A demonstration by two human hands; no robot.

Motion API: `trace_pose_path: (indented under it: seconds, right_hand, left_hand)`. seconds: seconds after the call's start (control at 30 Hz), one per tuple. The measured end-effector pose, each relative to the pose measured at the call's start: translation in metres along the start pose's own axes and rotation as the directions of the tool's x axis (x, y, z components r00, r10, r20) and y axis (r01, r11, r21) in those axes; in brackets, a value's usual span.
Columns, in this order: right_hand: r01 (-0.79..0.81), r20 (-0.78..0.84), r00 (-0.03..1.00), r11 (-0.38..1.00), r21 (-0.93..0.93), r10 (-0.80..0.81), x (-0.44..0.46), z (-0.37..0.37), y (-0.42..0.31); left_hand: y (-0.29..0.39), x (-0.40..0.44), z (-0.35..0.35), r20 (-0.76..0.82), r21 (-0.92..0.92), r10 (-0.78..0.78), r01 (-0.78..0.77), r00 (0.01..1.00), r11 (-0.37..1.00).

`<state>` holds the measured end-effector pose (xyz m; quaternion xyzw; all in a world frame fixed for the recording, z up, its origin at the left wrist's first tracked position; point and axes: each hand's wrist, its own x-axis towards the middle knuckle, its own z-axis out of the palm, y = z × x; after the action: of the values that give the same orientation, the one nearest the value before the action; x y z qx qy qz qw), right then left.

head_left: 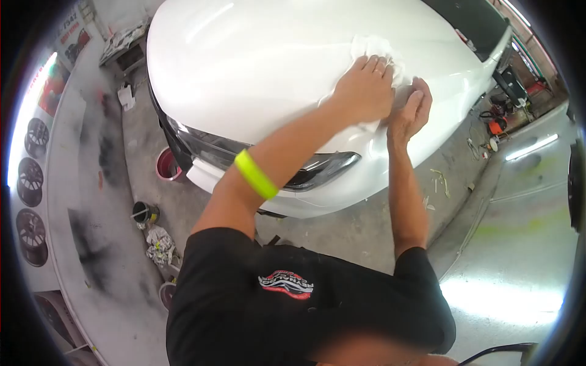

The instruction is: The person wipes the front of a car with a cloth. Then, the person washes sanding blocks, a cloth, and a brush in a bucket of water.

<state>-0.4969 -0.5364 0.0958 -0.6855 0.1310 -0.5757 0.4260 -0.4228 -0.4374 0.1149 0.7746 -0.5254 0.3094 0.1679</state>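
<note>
The white car hood (244,67) fills the upper middle of the view. My left hand (366,88), its arm wearing a bright yellow band (256,174), presses a white cloth (373,46) against the hood, with fingers bent over it. Beside it, my right hand (410,116) rests on the paintwork near the fender, thumb apart from the bent fingers, and nothing shows in it. The palms of both hands are hidden. Below my hands is the car's dark headlight (323,171).
A red bucket (167,165) stands on the floor by the bumper. Left of the car are a dark can (145,212) and crumpled paper (160,246). Wheels (32,236) line the left wall. An orange item (497,126) and cables lie at the right.
</note>
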Motion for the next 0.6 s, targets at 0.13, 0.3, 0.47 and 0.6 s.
trace_pose_path:
  seconds: [0.13, 0.3, 0.47, 0.6]
  right_hand:
    - [0.065, -0.148, 0.986, 0.997, -0.05, -0.071, -0.047, -0.045, 0.017]
    - [-0.132, -0.024, 0.991, 0.953, -0.274, 0.13, -0.184, -0.13, 0.054]
    - [-0.309, 0.051, 0.869, 0.62, -0.721, 0.492, -0.37, -0.256, 0.075]
    - [-0.531, -0.098, 0.615, 0.319, -0.785, 0.782, -0.444, -0.311, 0.051]
  left_hand:
    - [-0.043, 0.064, 0.026, 0.218, -0.292, 0.266, -0.198, 0.939, 0.936]
    - [-0.047, 0.074, 0.01, 0.31, -0.237, 0.249, -0.179, 0.918, 0.955]
    - [-0.115, 0.06, -0.021, 0.009, -0.49, -0.391, 0.345, 0.92, 0.801]
    - [-0.225, -0.064, -0.047, -0.535, -0.398, -0.568, 0.406, 0.626, 0.822]
